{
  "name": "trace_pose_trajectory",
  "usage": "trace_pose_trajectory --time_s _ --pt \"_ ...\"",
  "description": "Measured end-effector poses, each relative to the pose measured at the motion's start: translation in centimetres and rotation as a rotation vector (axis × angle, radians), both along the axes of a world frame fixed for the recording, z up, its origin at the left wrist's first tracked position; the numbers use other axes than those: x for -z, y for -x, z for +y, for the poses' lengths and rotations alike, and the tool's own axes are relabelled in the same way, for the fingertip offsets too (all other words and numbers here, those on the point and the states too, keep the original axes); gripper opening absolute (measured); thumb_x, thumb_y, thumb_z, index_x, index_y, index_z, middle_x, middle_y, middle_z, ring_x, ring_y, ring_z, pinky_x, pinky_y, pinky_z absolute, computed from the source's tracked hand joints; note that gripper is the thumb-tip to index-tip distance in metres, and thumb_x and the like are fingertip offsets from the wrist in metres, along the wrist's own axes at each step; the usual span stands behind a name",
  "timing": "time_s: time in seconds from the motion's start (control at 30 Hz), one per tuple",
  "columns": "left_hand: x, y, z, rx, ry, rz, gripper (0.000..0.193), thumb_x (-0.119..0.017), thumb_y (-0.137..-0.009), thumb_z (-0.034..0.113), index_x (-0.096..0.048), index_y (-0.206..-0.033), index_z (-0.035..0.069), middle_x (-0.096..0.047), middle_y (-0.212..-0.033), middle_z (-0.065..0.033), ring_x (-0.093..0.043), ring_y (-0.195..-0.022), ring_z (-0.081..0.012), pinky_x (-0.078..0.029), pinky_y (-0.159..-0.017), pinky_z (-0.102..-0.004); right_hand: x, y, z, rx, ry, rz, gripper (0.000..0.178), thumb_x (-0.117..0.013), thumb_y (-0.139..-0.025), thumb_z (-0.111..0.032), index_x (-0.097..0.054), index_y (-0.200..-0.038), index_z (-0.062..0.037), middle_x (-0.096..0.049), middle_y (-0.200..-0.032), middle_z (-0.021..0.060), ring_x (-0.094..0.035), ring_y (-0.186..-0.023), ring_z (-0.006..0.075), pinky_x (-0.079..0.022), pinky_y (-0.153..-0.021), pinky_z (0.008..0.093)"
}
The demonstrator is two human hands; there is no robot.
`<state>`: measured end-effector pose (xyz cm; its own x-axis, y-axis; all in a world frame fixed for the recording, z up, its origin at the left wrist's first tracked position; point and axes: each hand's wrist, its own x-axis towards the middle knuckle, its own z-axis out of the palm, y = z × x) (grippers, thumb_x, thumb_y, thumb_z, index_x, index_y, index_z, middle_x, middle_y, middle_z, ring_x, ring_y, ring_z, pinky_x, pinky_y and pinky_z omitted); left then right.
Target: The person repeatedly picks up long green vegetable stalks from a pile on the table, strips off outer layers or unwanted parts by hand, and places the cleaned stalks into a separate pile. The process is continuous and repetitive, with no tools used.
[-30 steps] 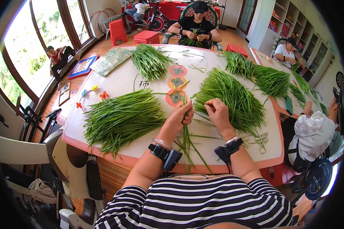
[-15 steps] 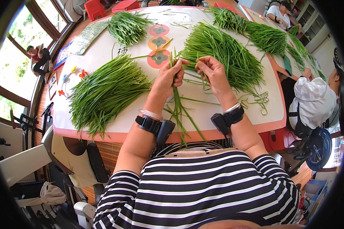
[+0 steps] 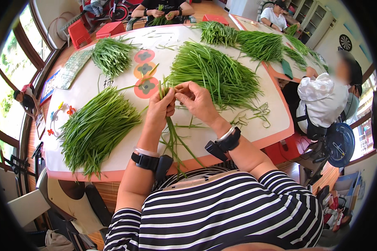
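stalks point(image 3: 171, 133) in l grip point(image 3: 160, 108)

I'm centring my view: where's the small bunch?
In the head view, just left of centre, the small bunch is in the left hand, close to the right hand and right of the left pile.

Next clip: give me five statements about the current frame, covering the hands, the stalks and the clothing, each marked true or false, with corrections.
1. The left hand grips a thin bunch of green stalks. True.
2. The right hand is low at the table's near edge. False: it is raised close beside the left one, near the bunch's upper end.
3. Nothing is worn at the right wrist. False: a pale bangle and a black strap circle it.
4. A large green pile lies left of the hands. True.
5. The person wears plain white. False: the top has black and white stripes.
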<state>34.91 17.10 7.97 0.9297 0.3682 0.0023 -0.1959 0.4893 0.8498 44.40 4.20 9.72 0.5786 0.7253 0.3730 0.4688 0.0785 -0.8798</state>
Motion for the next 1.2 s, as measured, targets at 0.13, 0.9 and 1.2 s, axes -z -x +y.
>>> trace_pose_trajectory --time_s 0.13,0.9,1.2 --pt "0.2 0.0 0.6 0.012 0.031 -0.065 0.015 -0.055 -0.1 0.02 -0.061 -0.096 0.007 -0.052 -0.071 0.0026 -0.043 -0.055 -0.005 -0.035 -0.048 -0.0188 -2.3 -0.1 -0.1 0.079 -0.068 -0.159 0.037 -0.067 -0.09 -0.013 -0.058 -0.125 -0.0041 -0.061 -0.124 0.0087 -0.063 -0.097 0.015 -0.051 -0.075 0.0271" --pt "-0.3 0.6 -1.5 0.331 0.074 -0.001 0.022 -0.052 -0.101 0.026 -0.052 -0.091 0.007 -0.051 -0.073 -0.0033 -0.05 -0.059 -0.0141 -0.047 -0.051 -0.0292 -3.1 0.7 -0.4 -0.052 0.075 0.11 0.021 -0.055 -0.099 -0.013 -0.066 -0.111 -0.0006 -0.071 -0.095 0.0037 -0.06 -0.074 0.0065 -0.052 -0.067 0.0217" --pt "-0.2 0.0 -0.7 0.319 0.127 -0.07 0.02 -0.05 -0.102 0.026 -0.051 -0.092 0.008 -0.049 -0.07 -0.0015 -0.05 -0.057 -0.0126 -0.049 -0.05 -0.0287 -2.1 0.2 -0.7 0.048 -0.092 -0.085 0.021 -0.059 -0.096 -0.013 -0.065 -0.11 0.0011 -0.072 -0.089 0.0054 -0.061 -0.078 0.0066 -0.051 -0.069 0.0229"
